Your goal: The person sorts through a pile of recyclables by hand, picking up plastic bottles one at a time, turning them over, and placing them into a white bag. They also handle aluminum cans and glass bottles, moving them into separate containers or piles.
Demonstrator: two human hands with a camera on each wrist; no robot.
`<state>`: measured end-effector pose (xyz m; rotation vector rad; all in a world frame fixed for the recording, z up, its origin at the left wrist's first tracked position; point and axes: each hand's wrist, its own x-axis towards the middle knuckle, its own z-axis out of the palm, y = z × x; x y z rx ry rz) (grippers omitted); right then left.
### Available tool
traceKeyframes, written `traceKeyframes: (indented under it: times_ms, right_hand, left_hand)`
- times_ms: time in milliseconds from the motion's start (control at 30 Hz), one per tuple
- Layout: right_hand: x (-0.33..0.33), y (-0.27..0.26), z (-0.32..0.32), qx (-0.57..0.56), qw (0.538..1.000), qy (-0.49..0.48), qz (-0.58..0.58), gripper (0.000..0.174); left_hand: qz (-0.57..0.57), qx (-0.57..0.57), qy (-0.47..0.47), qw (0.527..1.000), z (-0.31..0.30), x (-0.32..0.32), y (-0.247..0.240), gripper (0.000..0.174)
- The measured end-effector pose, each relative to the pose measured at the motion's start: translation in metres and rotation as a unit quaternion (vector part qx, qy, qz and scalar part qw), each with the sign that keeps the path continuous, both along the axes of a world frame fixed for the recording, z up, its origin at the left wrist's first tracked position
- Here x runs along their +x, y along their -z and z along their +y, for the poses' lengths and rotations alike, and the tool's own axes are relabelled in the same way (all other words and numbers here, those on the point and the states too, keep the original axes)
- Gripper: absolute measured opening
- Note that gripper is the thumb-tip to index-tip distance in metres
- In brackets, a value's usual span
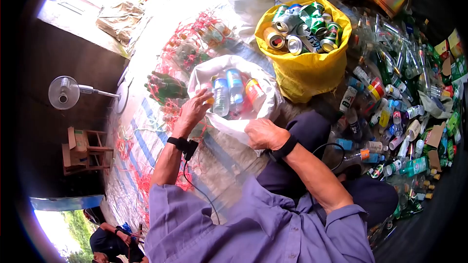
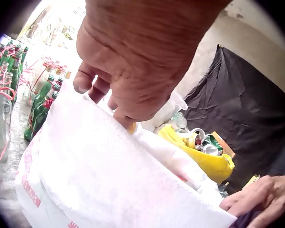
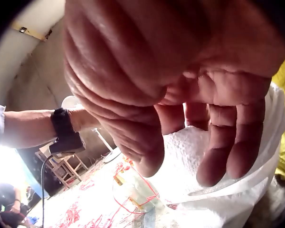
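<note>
A white woven sack (image 1: 229, 125) stands in front of the person, its mouth wide and rim folded outward. Inside lie several plastic bottles, among them a clear bottle with a blue label (image 1: 221, 98) and one with an orange label (image 1: 254, 90). The left hand (image 1: 195, 109) reaches over the sack's left rim, its loosely bent fingers close above an orange cap (image 1: 210, 101). From the left wrist camera, the thumb (image 2: 83, 83) hangs apart from the other fingers, just over the rim. At the near right side, the right hand (image 1: 265, 135) grips the sack's rim with curled fingers (image 3: 213, 164).
A yellow sack (image 1: 309, 75) full of crushed cans stands behind the white one. Loose bottles (image 1: 390, 112) heap up at the right. Green glass bottles (image 1: 165, 86) tied with red string stand left. Farther off are a fan (image 1: 64, 92) and another person (image 1: 114, 243).
</note>
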<state>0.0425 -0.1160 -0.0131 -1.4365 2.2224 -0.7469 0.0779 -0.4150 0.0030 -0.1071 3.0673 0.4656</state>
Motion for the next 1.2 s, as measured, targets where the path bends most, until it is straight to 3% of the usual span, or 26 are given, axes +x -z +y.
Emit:
traceKeyframes:
  times_ms: [67, 133, 267, 333, 600, 667, 700, 733, 800, 833, 867, 933, 967, 1067, 1100, 1133, 1167, 1200]
  right_hand:
    - [0.002, 0.004, 0.002, -0.069, 0.996, 0.041, -0.022, 0.019]
    - [-0.001, -0.004, 0.004, -0.053, 0.997, 0.042, -0.04, 0.019]
    - [-0.002, 0.0, 0.007, -0.032, 0.996, 0.061, -0.056, 0.022]
    - [0.001, -0.006, 0.009, -0.036, 0.997, 0.063, -0.042, 0.019]
    - [0.005, 0.001, 0.009, -0.055, 0.996, 0.064, -0.024, 0.016]
    - [0.005, 0.002, 0.007, -0.077, 0.996, 0.049, -0.008, 0.016]
    - [0.006, 0.001, 0.008, -0.077, 0.996, 0.048, -0.008, 0.016]
    - [0.006, 0.0, 0.009, -0.078, 0.996, 0.052, -0.007, 0.015]
    - [0.005, -0.003, 0.011, -0.079, 0.995, 0.058, -0.006, 0.015]
    - [0.005, -0.005, 0.012, -0.067, 0.996, 0.06, -0.009, 0.015]
    - [0.006, -0.006, 0.013, -0.054, 0.996, 0.063, -0.014, 0.014]
    - [0.006, -0.005, 0.016, -0.057, 0.996, 0.065, -0.011, 0.014]
    - [0.007, -0.005, 0.016, -0.062, 0.996, 0.065, -0.006, 0.014]
    - [0.007, -0.007, 0.017, -0.053, 0.997, 0.061, 0.003, 0.014]
    - [0.007, -0.005, 0.016, -0.052, 0.997, 0.061, 0.002, 0.014]
    - [0.006, -0.002, 0.014, -0.05, 0.997, 0.064, -0.019, 0.018]
    - [0.007, 0.001, 0.013, -0.048, 0.996, 0.066, -0.039, 0.023]
    - [0.007, 0.0, 0.014, -0.047, 0.996, 0.067, -0.041, 0.023]
  left_hand:
    - [0.008, -0.038, -0.015, 0.999, -0.009, 0.006, 0.014, 0.041]
    - [0.021, -0.008, -0.021, 1.0, -0.008, 0.009, 0.016, 0.038]
    - [-0.114, 0.0, -0.031, 0.993, 0.011, 0.007, 0.001, 0.036]
    - [-0.143, -0.079, -0.004, 0.987, 0.012, 0.006, 0.006, 0.035]
    - [-0.138, -0.009, -0.013, 0.99, 0.006, 0.0, 0.034, 0.035]
    - [-0.066, 0.006, 0.055, 0.996, 0.001, 0.0, 0.046, 0.028]
    - [-0.091, 0.003, 0.073, 0.993, -0.002, -0.004, 0.044, 0.041]
    - [-0.091, 0.003, 0.072, 0.993, 0.0, -0.002, 0.045, 0.041]
    - [-0.01, -0.034, -0.054, 0.998, 0.01, 0.003, 0.042, 0.058]
    - [-0.052, 0.025, -0.109, 0.992, 0.014, 0.0, 0.033, 0.075]
    - [-0.053, 0.026, -0.107, 0.992, 0.017, 0.002, 0.03, 0.075]
    - [0.081, -0.093, -0.119, 0.985, 0.018, 0.014, 0.034, 0.081]
    - [0.078, -0.057, -0.154, 0.983, 0.018, 0.017, 0.035, 0.091]
    - [0.084, 0.045, -0.212, 0.973, -0.015, 0.026, 0.071, 0.092]
    - [0.048, 0.131, -0.201, 0.97, -0.027, 0.034, 0.078, 0.096]
    - [0.048, 0.131, -0.2, 0.97, -0.018, 0.034, 0.066, 0.096]
    - [0.022, 0.309, -0.253, 0.917, -0.009, 0.035, 0.053, 0.099]
    - [-0.004, 0.475, -0.298, 0.828, -0.003, 0.035, 0.045, 0.101]
